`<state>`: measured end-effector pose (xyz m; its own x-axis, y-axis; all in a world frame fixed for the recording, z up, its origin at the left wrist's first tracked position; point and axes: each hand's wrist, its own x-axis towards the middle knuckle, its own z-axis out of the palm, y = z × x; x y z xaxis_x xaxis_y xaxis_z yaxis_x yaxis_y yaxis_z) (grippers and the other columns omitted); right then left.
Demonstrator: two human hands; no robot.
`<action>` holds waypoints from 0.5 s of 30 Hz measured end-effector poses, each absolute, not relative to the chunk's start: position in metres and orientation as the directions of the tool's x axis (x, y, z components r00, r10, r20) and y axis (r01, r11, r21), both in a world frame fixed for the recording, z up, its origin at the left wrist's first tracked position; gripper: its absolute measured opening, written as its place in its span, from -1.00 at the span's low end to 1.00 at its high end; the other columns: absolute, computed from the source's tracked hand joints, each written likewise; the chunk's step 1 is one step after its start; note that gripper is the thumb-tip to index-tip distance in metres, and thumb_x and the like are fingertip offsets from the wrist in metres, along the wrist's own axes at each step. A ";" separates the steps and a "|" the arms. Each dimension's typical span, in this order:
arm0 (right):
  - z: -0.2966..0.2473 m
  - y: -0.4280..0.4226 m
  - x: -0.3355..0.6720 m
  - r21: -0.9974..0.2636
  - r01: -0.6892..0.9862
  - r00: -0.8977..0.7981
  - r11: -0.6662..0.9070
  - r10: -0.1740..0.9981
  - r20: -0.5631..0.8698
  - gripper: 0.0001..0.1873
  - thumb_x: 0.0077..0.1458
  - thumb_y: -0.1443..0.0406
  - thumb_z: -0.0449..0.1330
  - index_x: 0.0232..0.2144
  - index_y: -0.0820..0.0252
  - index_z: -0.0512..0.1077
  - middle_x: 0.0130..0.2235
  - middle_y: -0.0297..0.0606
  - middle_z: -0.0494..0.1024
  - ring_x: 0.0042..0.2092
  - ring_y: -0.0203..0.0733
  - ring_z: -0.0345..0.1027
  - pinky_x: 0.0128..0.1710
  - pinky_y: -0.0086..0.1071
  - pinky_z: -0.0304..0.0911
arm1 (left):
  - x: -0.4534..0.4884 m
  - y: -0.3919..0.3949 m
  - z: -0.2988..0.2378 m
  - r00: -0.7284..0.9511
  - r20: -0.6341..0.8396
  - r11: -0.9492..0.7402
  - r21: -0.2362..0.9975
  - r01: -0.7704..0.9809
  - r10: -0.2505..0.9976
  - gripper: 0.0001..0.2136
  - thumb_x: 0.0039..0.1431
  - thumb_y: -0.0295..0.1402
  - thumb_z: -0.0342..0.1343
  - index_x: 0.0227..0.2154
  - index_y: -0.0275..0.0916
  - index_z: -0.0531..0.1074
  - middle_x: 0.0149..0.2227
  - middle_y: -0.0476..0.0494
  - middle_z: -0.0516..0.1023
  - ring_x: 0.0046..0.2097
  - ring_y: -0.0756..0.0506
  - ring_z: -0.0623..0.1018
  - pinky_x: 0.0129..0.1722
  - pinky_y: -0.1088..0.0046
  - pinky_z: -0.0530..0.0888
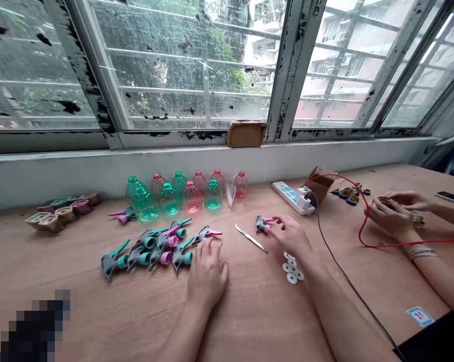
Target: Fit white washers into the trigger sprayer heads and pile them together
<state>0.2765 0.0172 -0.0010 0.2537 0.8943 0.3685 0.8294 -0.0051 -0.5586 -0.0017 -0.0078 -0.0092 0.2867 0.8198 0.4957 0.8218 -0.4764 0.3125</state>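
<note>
My left hand (207,274) lies palm down on the table, fingers stretched out and holding nothing. Its fingertips reach a grey spray trigger head with a pink lever (207,232); contact is unclear. Left of it lies a cluster of grey trigger heads (138,255) with green or pink levers and collars. My right hand (292,235) has its thumb and fingers closed at the pink end of another spray trigger head (263,224). Metal tweezers (251,238) lie between my hands. Below my right hand are several white ring washers (292,269).
Green and pink clear bottles (192,197) stand along the wall. A power strip (292,197) and cardboard box (321,185) are at right. Egg-carton-like trays (57,213) sit far left. Another person's hands (392,218) work near a red cable (377,246).
</note>
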 end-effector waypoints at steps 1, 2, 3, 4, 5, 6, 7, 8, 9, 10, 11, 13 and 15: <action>0.004 0.012 0.282 -0.534 0.843 0.251 -0.059 0.922 0.295 -0.63 0.03 0.10 0.20 -0.16 0.18 0.51 -0.22 -0.15 0.57 -0.25 -0.09 0.44 -0.30 -0.33 0.26 | -0.001 -0.006 -0.010 0.270 0.490 -0.445 0.284 0.849 0.829 -0.60 0.10 -0.43 0.10 0.05 -0.22 0.33 0.14 -0.33 0.31 0.20 -0.35 0.27 0.12 0.01 0.32; 0.008 0.007 0.288 -0.513 0.852 0.235 -0.105 0.952 0.197 -0.68 0.03 0.11 0.20 -0.24 0.18 0.53 -0.30 -0.18 0.58 -0.29 -0.11 0.44 -0.34 -0.36 0.24 | 0.000 -0.004 -0.012 0.253 0.479 -0.412 0.263 0.872 0.841 -0.58 0.12 -0.41 0.10 0.07 -0.25 0.31 0.18 -0.37 0.27 0.22 -0.38 0.24 0.11 -0.02 0.31; 0.011 0.001 0.294 -0.491 0.861 0.199 -0.132 0.976 0.088 -0.73 0.00 0.14 0.22 -0.31 0.17 0.55 -0.35 -0.20 0.58 -0.33 -0.13 0.44 -0.38 -0.39 0.22 | 0.001 -0.003 -0.013 0.245 0.466 -0.391 0.246 0.887 0.850 -0.58 0.14 -0.39 0.09 0.08 -0.27 0.31 0.19 -0.40 0.26 0.22 -0.40 0.23 0.10 -0.03 0.32; 0.013 -0.004 0.300 -0.474 0.869 0.153 -0.139 0.988 -0.009 -0.79 -0.03 0.17 0.25 -0.36 0.15 0.57 -0.38 -0.22 0.59 -0.35 -0.16 0.44 -0.41 -0.41 0.19 | 0.001 -0.002 -0.014 0.251 0.455 -0.386 0.232 0.893 0.855 -0.60 0.16 -0.38 0.07 0.08 -0.29 0.31 0.20 -0.41 0.26 0.21 -0.40 0.24 0.10 -0.03 0.32; 0.014 -0.009 0.305 -0.465 0.874 0.115 -0.143 0.989 -0.089 -0.83 -0.07 0.21 0.27 -0.40 0.14 0.58 -0.40 -0.24 0.59 -0.37 -0.18 0.43 -0.44 -0.43 0.17 | 0.001 -0.002 -0.015 0.268 0.446 -0.395 0.220 0.892 0.854 -0.62 0.18 -0.38 0.05 0.07 -0.29 0.32 0.19 -0.40 0.28 0.20 -0.39 0.26 0.09 -0.02 0.33; 0.014 -0.013 0.310 -0.461 0.875 0.091 -0.149 0.985 -0.146 -0.87 -0.11 0.25 0.28 -0.43 0.13 0.58 -0.41 -0.26 0.59 -0.39 -0.19 0.43 -0.47 -0.44 0.15 | 0.001 -0.002 -0.015 0.295 0.438 -0.415 0.210 0.885 0.849 -0.64 0.19 -0.39 0.03 0.06 -0.28 0.33 0.18 -0.38 0.30 0.18 -0.37 0.29 0.09 0.00 0.34; 0.014 -0.015 0.313 -0.460 0.873 0.083 -0.161 0.979 -0.184 -0.88 -0.15 0.29 0.29 -0.44 0.12 0.58 -0.42 -0.27 0.59 -0.40 -0.20 0.42 -0.49 -0.45 0.13 | 0.001 -0.004 -0.015 0.323 0.432 -0.441 0.206 0.874 0.842 -0.65 0.19 -0.40 0.02 0.05 -0.27 0.33 0.17 -0.35 0.31 0.15 -0.35 0.31 0.08 0.01 0.35; 0.013 -0.017 0.315 -0.462 0.868 0.090 -0.179 0.974 -0.208 -0.87 -0.18 0.33 0.29 -0.45 0.12 0.58 -0.42 -0.28 0.59 -0.41 -0.21 0.42 -0.50 -0.46 0.13 | 0.002 -0.005 -0.014 0.350 0.425 -0.466 0.208 0.860 0.835 -0.64 0.18 -0.41 0.03 0.06 -0.25 0.33 0.16 -0.34 0.33 0.12 -0.33 0.34 0.07 0.03 0.36; 0.013 -0.018 0.316 -0.465 0.863 0.103 -0.199 0.969 -0.224 -0.85 -0.20 0.36 0.28 -0.46 0.13 0.58 -0.42 -0.29 0.59 -0.41 -0.22 0.42 -0.52 -0.47 0.12 | 0.002 -0.007 -0.013 0.374 0.418 -0.490 0.217 0.844 0.828 -0.62 0.17 -0.43 0.03 0.07 -0.24 0.31 0.15 -0.32 0.34 0.10 -0.31 0.37 0.05 0.05 0.38; 0.013 -0.018 0.315 -0.467 0.857 0.115 -0.216 0.965 -0.236 -0.83 -0.22 0.39 0.27 -0.46 0.14 0.57 -0.43 -0.29 0.59 -0.41 -0.23 0.42 -0.53 -0.48 0.12 | 0.003 -0.009 -0.012 0.398 0.411 -0.514 0.226 0.827 0.821 -0.60 0.16 -0.44 0.03 0.09 -0.22 0.30 0.15 -0.30 0.36 0.08 -0.30 0.39 0.02 0.07 0.40; 0.013 -0.017 0.315 -0.470 0.852 0.124 -0.230 0.961 -0.246 -0.82 -0.24 0.41 0.26 -0.47 0.14 0.57 -0.43 -0.29 0.59 -0.42 -0.24 0.42 -0.54 -0.48 0.11 | 0.004 -0.010 -0.010 0.418 0.405 -0.533 0.231 0.814 0.813 -0.58 0.15 -0.45 0.03 0.10 -0.20 0.29 0.14 -0.28 0.37 0.06 -0.29 0.40 0.01 0.09 0.41; 0.014 -0.016 0.313 -0.479 0.843 0.130 -0.247 0.956 -0.264 -0.82 -0.24 0.43 0.24 -0.48 0.16 0.56 -0.44 -0.28 0.58 -0.43 -0.24 0.41 -0.55 -0.48 0.11 | 0.006 -0.013 -0.007 0.428 0.413 -0.543 0.217 0.811 0.804 -0.57 0.15 -0.46 0.02 0.10 -0.16 0.30 0.14 -0.25 0.38 0.07 -0.30 0.40 0.02 0.08 0.40; 0.016 -0.015 0.313 -0.496 0.831 0.126 -0.251 0.954 -0.271 -0.83 -0.25 0.43 0.25 -0.49 0.17 0.56 -0.44 -0.28 0.58 -0.44 -0.25 0.41 -0.55 -0.48 0.12 | 0.007 -0.013 -0.006 0.392 0.438 -0.507 0.181 0.843 0.809 -0.55 0.13 -0.48 0.02 0.12 -0.17 0.30 0.18 -0.27 0.32 0.14 -0.34 0.33 0.08 0.02 0.34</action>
<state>0.3129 -0.0146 0.0157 0.1261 0.9542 -0.2713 0.8314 -0.2509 -0.4958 0.0068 -0.0128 -0.0064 0.3922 0.8089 0.4380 0.8428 -0.5068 0.1813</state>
